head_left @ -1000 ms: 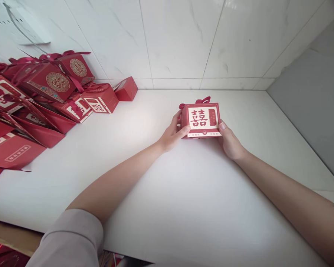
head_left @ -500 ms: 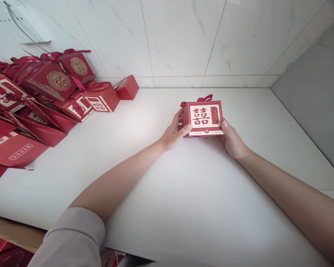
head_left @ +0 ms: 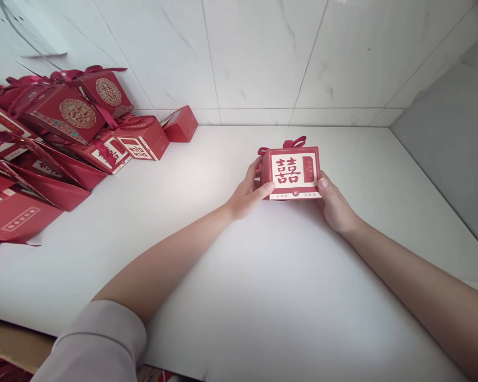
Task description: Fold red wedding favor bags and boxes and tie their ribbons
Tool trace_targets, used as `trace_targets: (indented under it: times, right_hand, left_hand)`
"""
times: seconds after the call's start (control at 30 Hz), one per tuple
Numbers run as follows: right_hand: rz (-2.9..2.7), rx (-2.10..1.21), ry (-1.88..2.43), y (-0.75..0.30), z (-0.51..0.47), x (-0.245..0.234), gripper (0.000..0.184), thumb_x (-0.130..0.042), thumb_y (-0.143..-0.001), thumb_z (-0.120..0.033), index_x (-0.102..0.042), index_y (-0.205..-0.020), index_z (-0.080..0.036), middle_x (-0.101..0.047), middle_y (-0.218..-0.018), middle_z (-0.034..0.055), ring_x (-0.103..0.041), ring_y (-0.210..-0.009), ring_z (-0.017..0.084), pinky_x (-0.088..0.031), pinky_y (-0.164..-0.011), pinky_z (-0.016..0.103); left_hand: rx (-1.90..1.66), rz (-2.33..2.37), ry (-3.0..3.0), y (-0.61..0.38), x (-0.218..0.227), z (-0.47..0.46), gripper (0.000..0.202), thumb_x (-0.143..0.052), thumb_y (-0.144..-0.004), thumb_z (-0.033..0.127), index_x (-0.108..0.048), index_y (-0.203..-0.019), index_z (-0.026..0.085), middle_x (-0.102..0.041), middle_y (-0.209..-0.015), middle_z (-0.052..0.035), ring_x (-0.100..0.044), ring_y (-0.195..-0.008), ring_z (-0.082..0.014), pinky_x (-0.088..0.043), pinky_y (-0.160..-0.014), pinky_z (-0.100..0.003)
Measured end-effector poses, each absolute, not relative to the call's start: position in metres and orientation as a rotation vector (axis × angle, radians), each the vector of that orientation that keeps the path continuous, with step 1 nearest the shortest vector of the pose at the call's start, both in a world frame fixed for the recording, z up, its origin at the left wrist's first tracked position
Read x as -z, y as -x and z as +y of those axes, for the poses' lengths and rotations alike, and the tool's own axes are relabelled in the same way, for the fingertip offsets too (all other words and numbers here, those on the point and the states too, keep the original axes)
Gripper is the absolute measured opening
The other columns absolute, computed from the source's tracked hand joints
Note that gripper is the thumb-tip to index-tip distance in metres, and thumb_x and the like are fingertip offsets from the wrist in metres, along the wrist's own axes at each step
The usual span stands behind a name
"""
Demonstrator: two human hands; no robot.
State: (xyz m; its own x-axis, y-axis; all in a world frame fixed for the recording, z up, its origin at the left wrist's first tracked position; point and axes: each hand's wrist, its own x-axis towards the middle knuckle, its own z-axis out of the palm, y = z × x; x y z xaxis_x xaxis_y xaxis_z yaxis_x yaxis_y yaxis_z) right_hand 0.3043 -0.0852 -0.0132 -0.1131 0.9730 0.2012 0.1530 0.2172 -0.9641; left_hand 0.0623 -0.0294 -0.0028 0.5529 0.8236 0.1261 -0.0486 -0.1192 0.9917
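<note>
A small red gift box (head_left: pixel 291 171) with a white front panel, a red double-happiness sign and a red ribbon on top stands on the white tabletop (head_left: pixel 231 276). My left hand (head_left: pixel 247 192) grips its left side, thumb on the front lower corner and fingers behind. My right hand (head_left: pixel 334 207) holds the right side, thumb against the lower right corner. Both hands are closed on the box.
A heap of red gift boxes and flat red packaging (head_left: pixel 51 143) with ribbons fills the left side of the table, up to the tiled wall (head_left: pixel 263 58). One small red box (head_left: pixel 181 123) lies at the wall. A grey panel (head_left: pixel 450 138) borders the right.
The box and both hands stay almost where they were, with a slight shift toward me. The view has moved a little.
</note>
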Motion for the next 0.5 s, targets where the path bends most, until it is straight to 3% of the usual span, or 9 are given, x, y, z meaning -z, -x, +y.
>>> trace_targets:
  times: [0.1,0.2,0.33,0.5]
  right_hand:
    - [-1.521,-1.041,1.098,-0.3025,-0.0881,0.0089,0.061,-0.053,-0.102,-0.07,-0.053,-0.151,-0.034,-0.057,-0.161,0.005,-0.049,-0.153,0.037,-0.045,-0.125,0.057]
    - [-1.535,-1.105,1.061,-0.2996,-0.0905,0.0068,0.067,-0.067,-0.096,-0.068,-0.05,-0.151,-0.033,-0.063,-0.155,0.0083,-0.059,-0.144,0.038,-0.054,-0.117,0.058]
    - [-1.574,-1.094,1.006,-0.2957,-0.0918,0.0058,0.086,-0.083,-0.084,-0.064,-0.045,-0.154,-0.031,-0.062,-0.154,0.0132,-0.064,-0.138,0.038,-0.06,-0.11,0.059]
    - [-1.782,-0.776,0.946,-0.2946,-0.0915,0.0019,0.113,-0.087,-0.082,-0.059,-0.018,-0.17,-0.038,-0.036,-0.174,0.0117,-0.047,-0.155,0.04,-0.053,-0.118,0.062]
  left_hand:
    - [-0.931,0.643,-1.641,-0.0594,0.0043,-0.0301,0.112,-0.071,-0.081,0.074,-0.013,-0.168,0.034,-0.044,-0.161,-0.0173,-0.06,-0.133,-0.0394,-0.053,-0.106,-0.057]
    - [-1.017,0.537,-1.836,-0.0568,0.0036,-0.0323,0.117,-0.077,-0.082,0.064,-0.004,-0.17,0.037,-0.037,-0.167,-0.0165,-0.051,-0.143,-0.0408,-0.049,-0.113,-0.056]
    - [-1.081,0.464,-1.947,-0.055,0.0056,-0.031,0.119,-0.077,-0.085,0.059,0.005,-0.17,0.041,-0.033,-0.17,-0.0145,-0.045,-0.151,-0.0395,-0.041,-0.123,-0.06]
    - [-1.139,0.398,-1.979,-0.057,0.013,-0.0257,0.127,-0.088,-0.074,0.059,-0.007,-0.169,0.038,-0.042,-0.165,-0.0156,-0.048,-0.151,-0.0417,-0.044,-0.12,-0.067]
